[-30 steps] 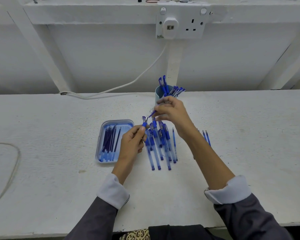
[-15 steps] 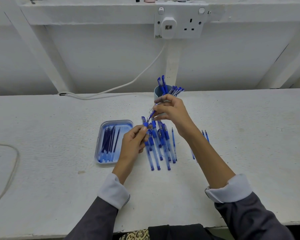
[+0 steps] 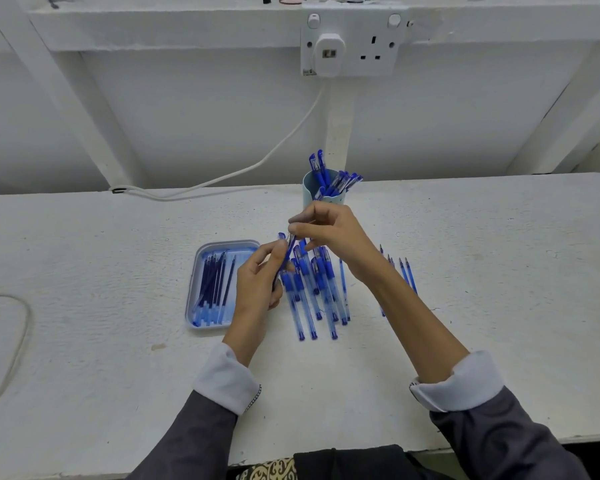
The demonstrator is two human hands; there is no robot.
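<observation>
Whereas a second ago a slanting clear piece was held up toward the cup by the right hand, apart from the blue part in the left hand, the two are now brought together as one pen (image 3: 287, 254), held nearly upright just above the surface (image 3: 84, 258). The pen's lower barrel is gripped by the curled fingers and thumb of the left hand (image 3: 258, 285). Its top end is pinched between thumb and forefinger of the right hand (image 3: 331, 232), which has been lowered and shifted leftward so that its fingertips meet the left thumb. What exactly is pinched at the top cannot be told. The pen is found between the tray (image 3: 196, 271) and the loose pens (image 3: 321, 296) lying in a row on the surface, in front of the cup (image 3: 309, 190). Nothing else is seen to have moved: dark refills (image 3: 215, 285) are left in the tray, capped pens (image 3: 336, 181) in the cup, and thin refills (image 3: 404, 271) beside the right forearm.
</observation>
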